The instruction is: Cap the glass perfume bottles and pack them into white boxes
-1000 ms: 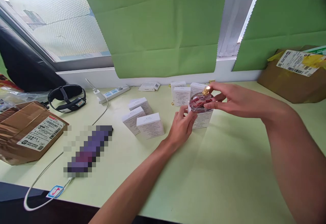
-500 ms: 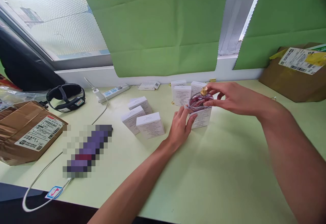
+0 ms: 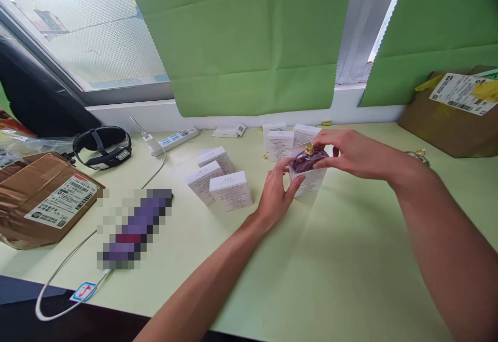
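The right hand (image 3: pixel 352 154) grips a round pink glass perfume bottle (image 3: pixel 307 159), half inside a small white carton (image 3: pixel 308 180). The left hand (image 3: pixel 277 194) clasps that carton on the pale green desk (image 3: pixel 311 259).

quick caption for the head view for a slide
Right hand holds a pink perfume bottle partway inside an open white box steadied by the left hand on a pale green table.

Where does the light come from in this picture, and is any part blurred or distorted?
Head view: daylight enters through the window; the arms cast soft shadows on the table; one object left of the white boxes is pixelated; the window frame looks bent.
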### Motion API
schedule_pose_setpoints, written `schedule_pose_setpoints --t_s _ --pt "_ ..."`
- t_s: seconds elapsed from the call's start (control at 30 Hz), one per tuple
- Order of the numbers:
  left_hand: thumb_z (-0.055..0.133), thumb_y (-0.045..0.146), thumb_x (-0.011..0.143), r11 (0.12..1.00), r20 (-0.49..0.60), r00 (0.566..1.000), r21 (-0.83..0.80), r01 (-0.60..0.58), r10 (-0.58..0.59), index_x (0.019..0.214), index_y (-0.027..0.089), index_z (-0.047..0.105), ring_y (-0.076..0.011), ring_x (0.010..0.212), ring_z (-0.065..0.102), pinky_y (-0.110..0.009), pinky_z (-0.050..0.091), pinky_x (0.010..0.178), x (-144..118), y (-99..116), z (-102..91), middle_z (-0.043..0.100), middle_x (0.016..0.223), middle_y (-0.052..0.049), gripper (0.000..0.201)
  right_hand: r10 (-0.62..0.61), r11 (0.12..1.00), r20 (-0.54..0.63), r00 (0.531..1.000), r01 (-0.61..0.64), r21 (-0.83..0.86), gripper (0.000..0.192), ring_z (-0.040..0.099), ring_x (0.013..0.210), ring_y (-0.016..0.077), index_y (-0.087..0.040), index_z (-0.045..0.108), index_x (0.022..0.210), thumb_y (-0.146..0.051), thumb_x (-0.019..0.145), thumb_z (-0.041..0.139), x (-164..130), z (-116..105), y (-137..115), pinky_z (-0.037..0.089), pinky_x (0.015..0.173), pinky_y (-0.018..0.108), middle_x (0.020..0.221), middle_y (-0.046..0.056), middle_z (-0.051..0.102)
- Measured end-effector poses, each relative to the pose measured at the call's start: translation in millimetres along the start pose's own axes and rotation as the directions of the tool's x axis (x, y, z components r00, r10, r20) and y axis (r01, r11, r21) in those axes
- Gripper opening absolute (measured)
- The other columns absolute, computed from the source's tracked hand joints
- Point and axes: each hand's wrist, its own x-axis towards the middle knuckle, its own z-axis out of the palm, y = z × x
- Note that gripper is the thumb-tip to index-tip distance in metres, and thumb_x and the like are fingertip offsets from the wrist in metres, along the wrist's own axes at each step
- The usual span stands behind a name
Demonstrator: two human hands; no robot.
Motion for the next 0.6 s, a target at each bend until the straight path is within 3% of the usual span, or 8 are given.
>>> schedule_pose_setpoints --t_s 0.33,0.6 --pt "0.049 0.036 0.102 0.999 0.028 0.999 -0.010 -0.039 0.039 0.134 0.027 0.046 -0.0199 0.103 0.063 -0.032 0.053 0.083 3 12 -5.5 0.065 0.119 -0.008 0.033 -0.032 0.999 0.076 0.997 0.033 -0.001 0.020 0.062 0.088 0.0237 -0.026 0.075 0.100 -0.033 0.087 0.062 3 5 -8 0.047 0.075 0.037 0.098 0.005 0.067" --pt "0.050 0.032 0.102 0.997 0.028 0.997 -0.025 -0.070 0.071 0.136 0.027 0.046 -0.0177 0.098 0.063 -0.030 0.052 0.082 2 14 -4.4 0.063 0.116 -0.007 0.035 -0.053 0.996 0.123 0.991 0.061 -0.063 0.023 0.064 0.095 0.0270 -0.028 0.075 0.103 -0.029 0.089 0.058 1 6 -11 0.047 0.078 0.038 0.106 0.006 0.071"
